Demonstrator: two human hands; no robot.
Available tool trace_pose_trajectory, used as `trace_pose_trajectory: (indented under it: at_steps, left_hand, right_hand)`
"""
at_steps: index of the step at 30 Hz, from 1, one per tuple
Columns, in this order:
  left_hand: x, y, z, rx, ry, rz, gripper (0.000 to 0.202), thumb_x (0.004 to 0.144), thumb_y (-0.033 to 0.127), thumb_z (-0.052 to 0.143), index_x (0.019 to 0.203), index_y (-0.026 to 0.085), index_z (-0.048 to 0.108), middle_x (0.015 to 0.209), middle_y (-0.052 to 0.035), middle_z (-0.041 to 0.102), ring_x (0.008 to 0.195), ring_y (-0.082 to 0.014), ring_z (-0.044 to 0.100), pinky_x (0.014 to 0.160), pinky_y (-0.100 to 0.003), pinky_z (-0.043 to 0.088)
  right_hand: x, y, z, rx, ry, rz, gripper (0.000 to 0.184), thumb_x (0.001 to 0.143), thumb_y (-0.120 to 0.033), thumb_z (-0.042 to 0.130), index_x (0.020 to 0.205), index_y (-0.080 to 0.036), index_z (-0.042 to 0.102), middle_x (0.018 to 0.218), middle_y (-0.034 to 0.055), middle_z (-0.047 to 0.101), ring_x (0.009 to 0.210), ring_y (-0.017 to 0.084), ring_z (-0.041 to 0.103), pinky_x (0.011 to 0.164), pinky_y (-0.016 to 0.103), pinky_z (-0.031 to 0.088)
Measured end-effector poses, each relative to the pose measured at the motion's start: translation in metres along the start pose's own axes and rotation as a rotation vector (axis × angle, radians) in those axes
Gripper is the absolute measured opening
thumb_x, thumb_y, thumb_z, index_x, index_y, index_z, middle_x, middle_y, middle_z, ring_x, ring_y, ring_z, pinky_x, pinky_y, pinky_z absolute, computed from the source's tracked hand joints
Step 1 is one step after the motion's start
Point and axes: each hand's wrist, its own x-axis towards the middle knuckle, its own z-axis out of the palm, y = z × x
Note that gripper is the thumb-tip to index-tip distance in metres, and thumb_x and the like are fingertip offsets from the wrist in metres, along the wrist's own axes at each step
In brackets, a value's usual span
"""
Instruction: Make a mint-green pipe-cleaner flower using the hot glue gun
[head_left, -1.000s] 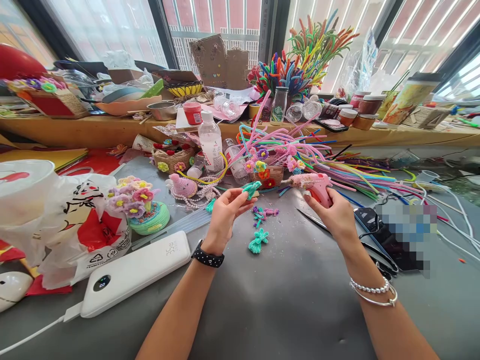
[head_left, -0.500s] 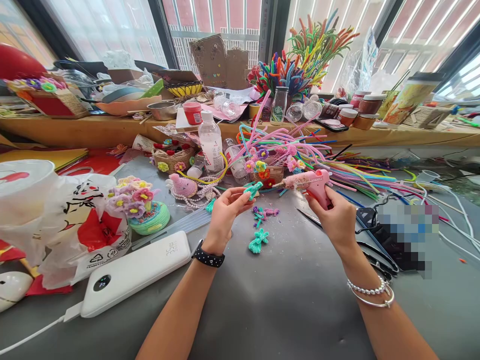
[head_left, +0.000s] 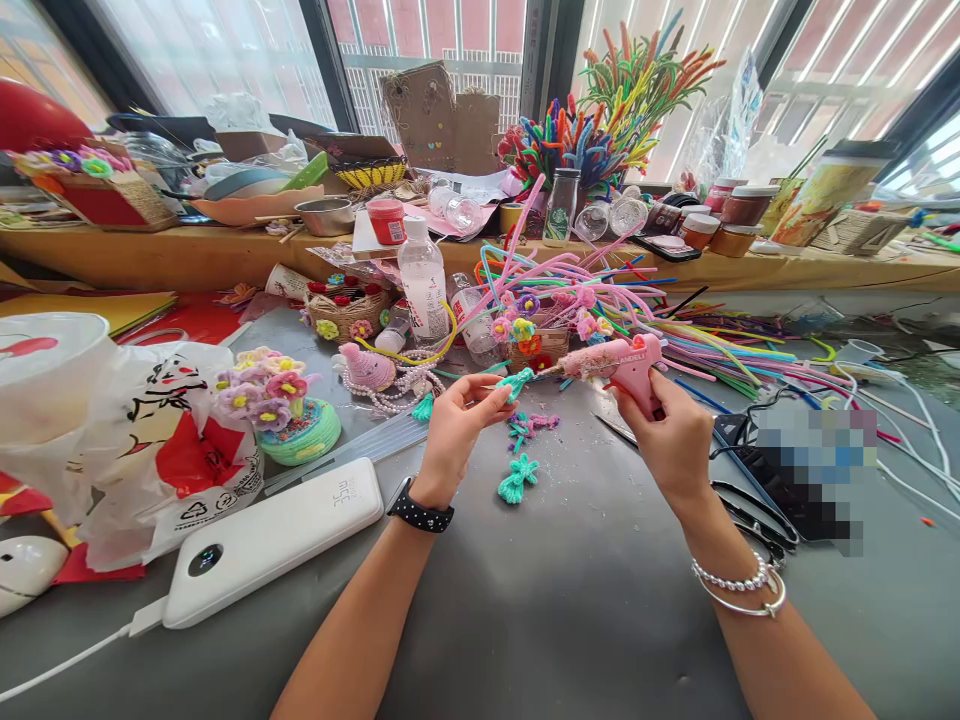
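Note:
Between the thumb and fingers of my left hand (head_left: 463, 425) is a small teal pipe-cleaner piece (head_left: 516, 384), held above the table. My right hand (head_left: 666, 430) is wrapped round the handle of a pink hot glue gun (head_left: 619, 366). The gun points left, its nozzle at the tip of the teal piece; whether they touch I cannot tell. Below on the grey table (head_left: 570, 600) lies a teal pipe-cleaner flower (head_left: 518, 478). Just behind it are small purple and teal pipe-cleaner pieces (head_left: 531, 428).
A white power bank (head_left: 277, 545) with a cable lies at left, near a green pot of crocheted-looking flowers (head_left: 300, 430). Bottles (head_left: 424, 285) and a heap of long pipe cleaners (head_left: 720, 345) stand behind my hands. Black-framed glasses (head_left: 757, 525) lie beside my right wrist.
My left hand has moved slightly right with the teal piece, which now sits closer to the nozzle. The glue gun has shifted a little and shows more of its side.

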Motion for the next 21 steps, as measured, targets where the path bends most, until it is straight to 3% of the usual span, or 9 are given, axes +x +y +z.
trace_pose_trajectory:
  at_steps: [13,21]
  left_hand:
    - [-0.0034,0.0012,0.0050,0.052,-0.001,0.002,0.029,0.061,0.029,0.071,0.082,0.013,0.059,0.065,0.0015,0.062,0.061,-0.0121,0.063,0.065,-0.026,0.052]
    - [-0.0034,0.0001,0.0057,0.069,-0.011,-0.002,0.030,0.061,0.030,0.071,0.082,0.013,0.058,0.064,0.0018,0.061,0.060,-0.0120,0.063,0.064,-0.026,0.052]
  right_hand:
    - [-0.0038,-0.0033,0.0064,-0.090,0.140,-0.127,0.029,0.080,-0.038,0.049,0.085,-0.011,0.059,0.061,0.0041,0.055,0.052,0.016,0.048,0.052,0.026,0.039]
    - [-0.0056,-0.0021,0.0082,-0.126,0.160,-0.151,0.032,0.082,-0.035,0.048,0.095,-0.008,0.059,0.062,0.0047,0.055,0.053,0.016,0.049,0.053,0.027,0.040]
